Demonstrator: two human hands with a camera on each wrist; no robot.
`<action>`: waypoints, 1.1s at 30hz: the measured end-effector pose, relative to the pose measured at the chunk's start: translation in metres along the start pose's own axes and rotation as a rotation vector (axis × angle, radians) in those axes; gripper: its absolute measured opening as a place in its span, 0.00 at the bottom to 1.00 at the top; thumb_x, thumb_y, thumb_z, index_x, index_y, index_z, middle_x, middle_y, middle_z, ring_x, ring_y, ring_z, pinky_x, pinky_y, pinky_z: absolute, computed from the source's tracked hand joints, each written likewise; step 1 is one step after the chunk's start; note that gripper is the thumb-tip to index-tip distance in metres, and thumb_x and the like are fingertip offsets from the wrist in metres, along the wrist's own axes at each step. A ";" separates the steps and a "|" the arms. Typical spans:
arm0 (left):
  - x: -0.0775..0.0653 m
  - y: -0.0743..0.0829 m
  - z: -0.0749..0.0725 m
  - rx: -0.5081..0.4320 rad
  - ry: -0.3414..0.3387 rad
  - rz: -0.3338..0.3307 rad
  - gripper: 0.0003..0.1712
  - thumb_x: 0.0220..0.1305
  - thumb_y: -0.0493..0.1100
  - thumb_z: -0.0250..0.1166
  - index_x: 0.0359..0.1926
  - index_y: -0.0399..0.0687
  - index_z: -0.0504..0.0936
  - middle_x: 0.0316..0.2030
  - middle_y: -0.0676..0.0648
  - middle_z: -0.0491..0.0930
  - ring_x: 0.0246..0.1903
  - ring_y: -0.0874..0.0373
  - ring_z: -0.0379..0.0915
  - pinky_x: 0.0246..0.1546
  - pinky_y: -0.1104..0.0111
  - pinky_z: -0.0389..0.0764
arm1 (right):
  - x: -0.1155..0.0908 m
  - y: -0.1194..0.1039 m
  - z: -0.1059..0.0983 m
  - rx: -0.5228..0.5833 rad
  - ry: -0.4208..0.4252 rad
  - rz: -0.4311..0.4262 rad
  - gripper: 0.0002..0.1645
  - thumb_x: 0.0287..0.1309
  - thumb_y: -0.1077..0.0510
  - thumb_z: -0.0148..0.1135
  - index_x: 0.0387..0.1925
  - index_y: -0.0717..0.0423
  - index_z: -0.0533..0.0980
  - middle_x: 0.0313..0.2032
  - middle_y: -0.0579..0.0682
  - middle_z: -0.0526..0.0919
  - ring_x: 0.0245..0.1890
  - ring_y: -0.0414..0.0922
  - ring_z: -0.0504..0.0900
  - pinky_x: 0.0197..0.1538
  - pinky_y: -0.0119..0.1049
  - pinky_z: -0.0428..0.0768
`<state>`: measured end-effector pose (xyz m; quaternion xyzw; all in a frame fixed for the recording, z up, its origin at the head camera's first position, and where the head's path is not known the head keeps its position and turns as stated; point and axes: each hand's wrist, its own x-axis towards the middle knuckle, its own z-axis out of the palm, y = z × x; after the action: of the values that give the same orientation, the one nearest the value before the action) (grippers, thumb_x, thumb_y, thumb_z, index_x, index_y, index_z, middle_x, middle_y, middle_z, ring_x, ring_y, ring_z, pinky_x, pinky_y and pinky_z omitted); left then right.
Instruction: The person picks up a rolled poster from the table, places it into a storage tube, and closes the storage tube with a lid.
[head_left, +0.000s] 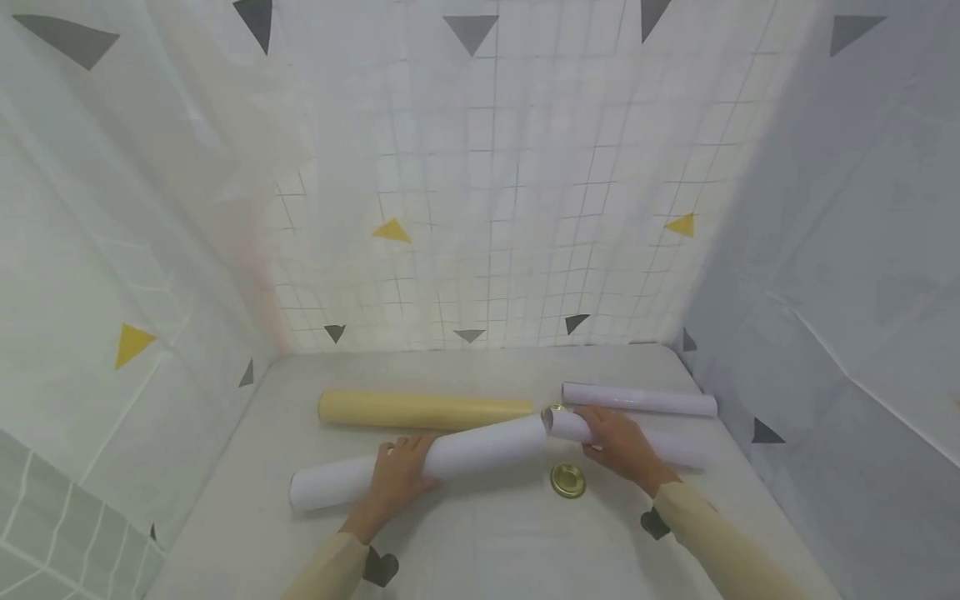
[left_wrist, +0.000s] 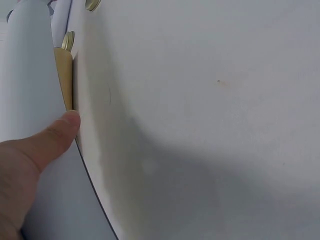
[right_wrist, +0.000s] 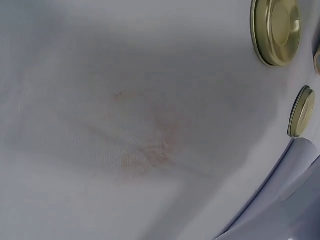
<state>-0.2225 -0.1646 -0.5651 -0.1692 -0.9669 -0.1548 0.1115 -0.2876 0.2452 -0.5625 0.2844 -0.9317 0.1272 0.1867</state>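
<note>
My left hand (head_left: 399, 475) grips a thick white paper roll (head_left: 483, 452) near its middle; in the left wrist view the thumb lies across that roll (left_wrist: 30, 75). The roll slants up to the right, its right end raised. My right hand (head_left: 621, 446) holds a thinner white paper roll (head_left: 675, 448) from above. The left end of this thinner roll meets or overlaps the thick roll's right end; whether it goes inside cannot be told. In the right wrist view the hand is out of sight, while white rolled paper (right_wrist: 295, 212) fills the lower right corner.
A yellow tube (head_left: 420, 408) lies behind the thick roll. Another thin white roll (head_left: 641, 398) lies at the back right. One round gold lid (head_left: 567, 481) rests in front of the hands; a second gold lid (right_wrist: 303, 112) stands near the rolls. Patterned sheeting walls surround the white tabletop (head_left: 525, 550).
</note>
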 end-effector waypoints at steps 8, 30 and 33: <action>0.000 0.002 -0.003 -0.009 0.019 0.003 0.47 0.44 0.53 0.82 0.66 0.50 0.74 0.55 0.45 0.84 0.53 0.46 0.79 0.51 0.49 0.74 | -0.001 -0.004 0.003 -0.007 -0.016 -0.040 0.37 0.40 0.61 0.82 0.56 0.51 0.76 0.50 0.52 0.87 0.42 0.50 0.86 0.47 0.49 0.86; 0.005 0.007 0.003 -0.023 -0.019 0.025 0.48 0.43 0.52 0.83 0.67 0.48 0.74 0.58 0.43 0.84 0.55 0.43 0.80 0.53 0.46 0.75 | 0.005 -0.014 0.001 -0.111 -0.105 -0.144 0.39 0.43 0.56 0.82 0.59 0.49 0.76 0.49 0.47 0.88 0.47 0.47 0.87 0.51 0.47 0.84; 0.006 0.008 0.004 -0.040 -0.014 0.027 0.48 0.43 0.51 0.83 0.66 0.47 0.74 0.58 0.43 0.84 0.55 0.43 0.80 0.53 0.44 0.75 | 0.007 -0.015 0.001 -0.114 -0.082 -0.161 0.40 0.42 0.57 0.82 0.60 0.50 0.76 0.49 0.47 0.88 0.48 0.46 0.87 0.51 0.48 0.84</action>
<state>-0.2256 -0.1542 -0.5650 -0.1853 -0.9621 -0.1714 0.1033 -0.2845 0.2295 -0.5581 0.3521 -0.9184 0.0470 0.1740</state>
